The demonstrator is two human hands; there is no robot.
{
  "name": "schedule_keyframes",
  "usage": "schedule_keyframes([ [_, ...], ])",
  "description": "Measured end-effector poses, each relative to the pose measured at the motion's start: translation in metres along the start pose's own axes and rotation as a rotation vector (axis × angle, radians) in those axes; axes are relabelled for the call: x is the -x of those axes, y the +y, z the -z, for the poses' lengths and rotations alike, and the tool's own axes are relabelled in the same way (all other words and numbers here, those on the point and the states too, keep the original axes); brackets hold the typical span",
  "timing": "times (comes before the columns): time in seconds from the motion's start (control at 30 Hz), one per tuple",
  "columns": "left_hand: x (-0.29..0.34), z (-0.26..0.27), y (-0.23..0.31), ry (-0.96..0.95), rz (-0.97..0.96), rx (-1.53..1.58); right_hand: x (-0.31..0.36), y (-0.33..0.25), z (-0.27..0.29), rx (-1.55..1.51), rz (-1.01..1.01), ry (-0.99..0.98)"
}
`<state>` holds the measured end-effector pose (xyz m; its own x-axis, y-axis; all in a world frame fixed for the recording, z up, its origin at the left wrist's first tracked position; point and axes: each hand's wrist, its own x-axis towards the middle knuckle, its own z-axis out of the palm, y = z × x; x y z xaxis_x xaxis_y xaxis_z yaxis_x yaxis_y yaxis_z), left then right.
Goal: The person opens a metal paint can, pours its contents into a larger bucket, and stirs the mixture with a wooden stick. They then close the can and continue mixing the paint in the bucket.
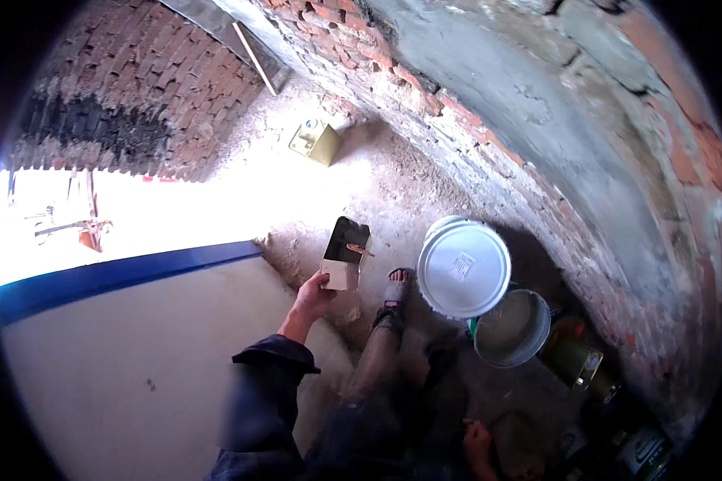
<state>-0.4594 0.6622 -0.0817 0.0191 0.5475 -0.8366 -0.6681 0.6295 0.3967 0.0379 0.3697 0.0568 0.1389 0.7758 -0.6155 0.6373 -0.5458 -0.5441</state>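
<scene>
My left hand (314,298) is closed on the near edge of a small open rectangular container (341,274). It has pale outer sides and a dark inside. A thin reddish-brown piece (359,250), like a stick or a brush handle, rests across its side wall. Low in the picture, in shadow, my right hand (477,441) hangs beside my leg with its fingers curled. Whatever it may hold is too dark to make out. Nearest to it is a dim brownish object (517,445) whose kind I cannot tell.
A white lidded bucket (464,268) stands right of my sandalled foot (397,287), beside an open grey bucket (537,330). Yellowish tins (573,361) sit by the curved brick wall (489,136). Another yellow tin (316,143) stands farther off. A blue-edged pale panel (136,361) fills the left.
</scene>
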Motion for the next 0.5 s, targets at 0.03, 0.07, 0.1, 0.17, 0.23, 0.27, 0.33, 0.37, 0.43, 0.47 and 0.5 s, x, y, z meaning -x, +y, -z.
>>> schedule_keyframes([
  [0.03,-0.023,-0.002,0.0,-0.014,-0.013,0.077,0.001,-0.01,-0.003,-0.003,-0.041,-0.033],
  [0.07,-0.049,-0.005,0.004,0.03,-0.05,0.119,-0.003,-0.02,-0.008,-0.008,-0.083,-0.068],
  [0.1,-0.079,-0.018,0.0,0.065,-0.06,0.168,-0.007,-0.029,-0.009,0.003,-0.083,-0.066],
  [0.17,-0.118,-0.014,0.006,0.146,-0.069,0.231,-0.034,-0.042,-0.021,-0.026,-0.185,-0.128],
  [0.23,-0.146,-0.028,-0.002,0.118,-0.078,0.336,-0.069,-0.048,-0.029,-0.213,-0.485,-0.155],
  [0.27,-0.161,-0.025,-0.003,0.135,-0.07,0.374,-0.088,-0.055,-0.031,-0.379,-0.662,-0.123],
  [0.33,-0.18,-0.031,-0.008,0.152,-0.064,0.387,-0.142,-0.081,-0.032,-0.757,-0.765,0.029],
  [0.37,-0.187,-0.037,-0.012,0.133,-0.056,0.36,-0.167,-0.075,-0.035,-0.834,-0.779,0.073],
  [0.43,-0.2,-0.016,-0.013,0.078,-0.057,0.335,-0.217,-0.061,-0.044,-0.847,-0.771,0.089],
  [0.47,-0.204,-0.005,-0.011,0.051,-0.064,0.319,-0.248,-0.078,-0.046,-0.673,-0.77,0.143],
  [0.5,-0.209,-0.005,-0.007,0.124,-0.036,0.322,-0.279,-0.095,-0.046,-0.499,-0.761,0.195],
])
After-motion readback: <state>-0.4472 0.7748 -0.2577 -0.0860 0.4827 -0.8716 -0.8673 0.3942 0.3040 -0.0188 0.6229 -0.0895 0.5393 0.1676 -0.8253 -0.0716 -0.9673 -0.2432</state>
